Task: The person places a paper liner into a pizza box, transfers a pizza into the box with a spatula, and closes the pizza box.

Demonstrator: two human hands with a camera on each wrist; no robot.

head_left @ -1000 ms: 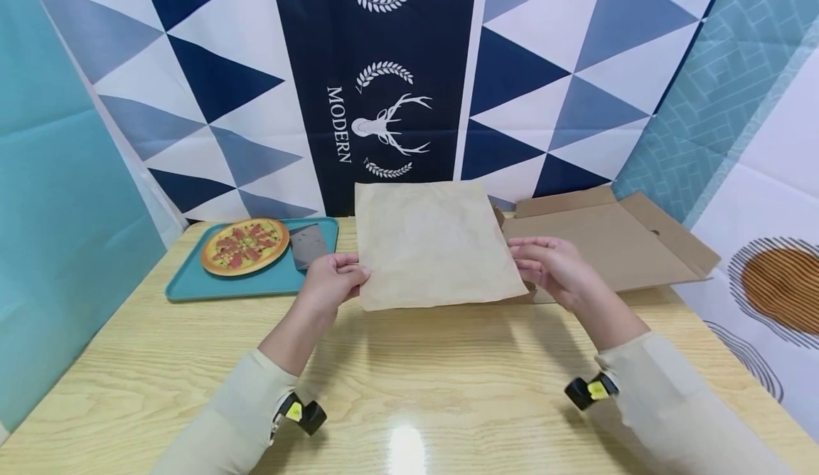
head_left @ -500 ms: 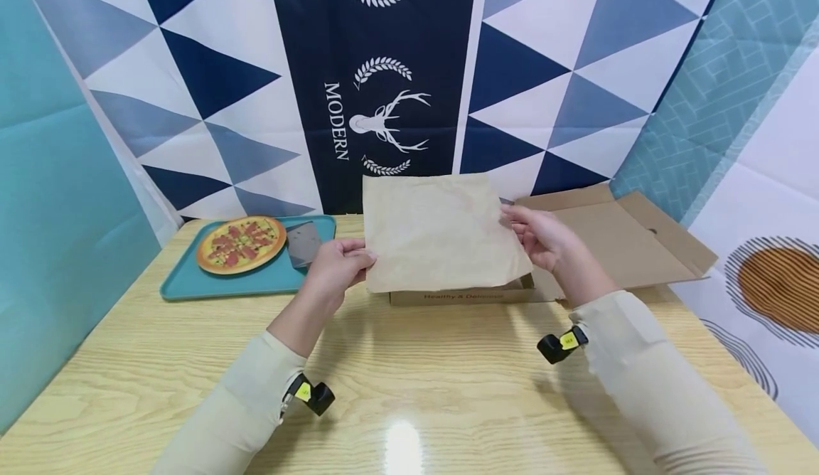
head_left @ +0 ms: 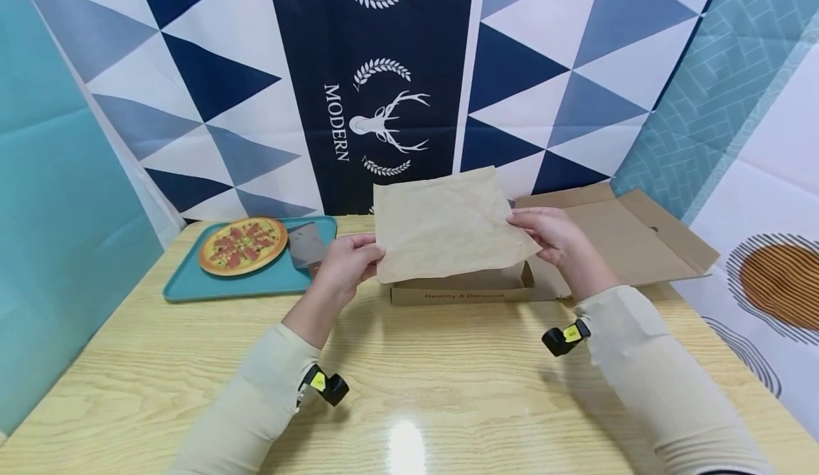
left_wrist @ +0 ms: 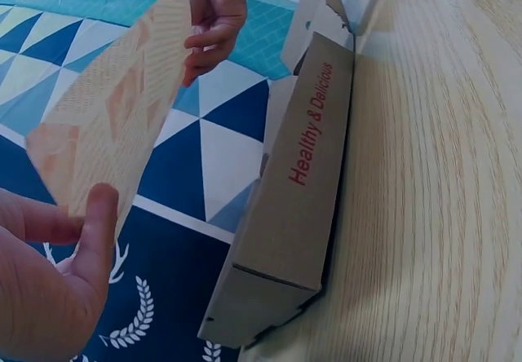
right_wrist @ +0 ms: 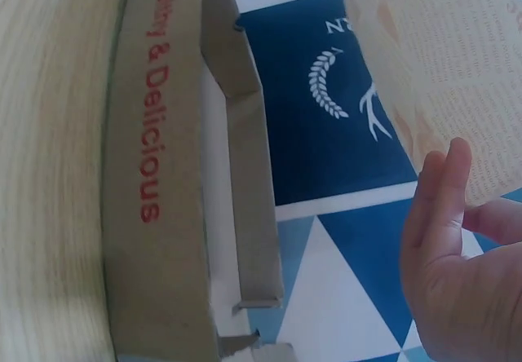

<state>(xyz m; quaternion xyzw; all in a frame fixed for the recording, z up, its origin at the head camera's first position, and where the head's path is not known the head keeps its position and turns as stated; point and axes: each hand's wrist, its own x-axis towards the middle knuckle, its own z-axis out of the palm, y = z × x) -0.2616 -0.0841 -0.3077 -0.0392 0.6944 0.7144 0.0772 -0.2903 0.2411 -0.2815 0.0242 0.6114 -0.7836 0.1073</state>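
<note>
A sheet of tan paper [head_left: 448, 226] hangs in the air between both hands, its plain face toward the head camera. Printed text and orange patches cover its other face in the wrist views. My left hand [head_left: 348, 265] pinches the left edge between thumb and fingers. At the right edge, my right hand [head_left: 555, 240] pinches the sheet in the same way. Below and behind the paper stands an open cardboard pizza box [head_left: 461, 296], lettered "Healthy & Delicious" on its front wall [left_wrist: 285, 191]. The paper hides much of the box's inside.
The box's lid [head_left: 621, 237] lies folded out to the right. On the left, a teal tray [head_left: 185, 283] bears a pizza [head_left: 243, 246] and a flat grey blade-like piece [head_left: 307, 246]. A patterned cloth [head_left: 384, 48] hangs behind the wooden table [head_left: 409, 375].
Both hands have raised the paper and shifted it slightly right, the right side now higher. More of the box's front wall and inside shows beneath it.
</note>
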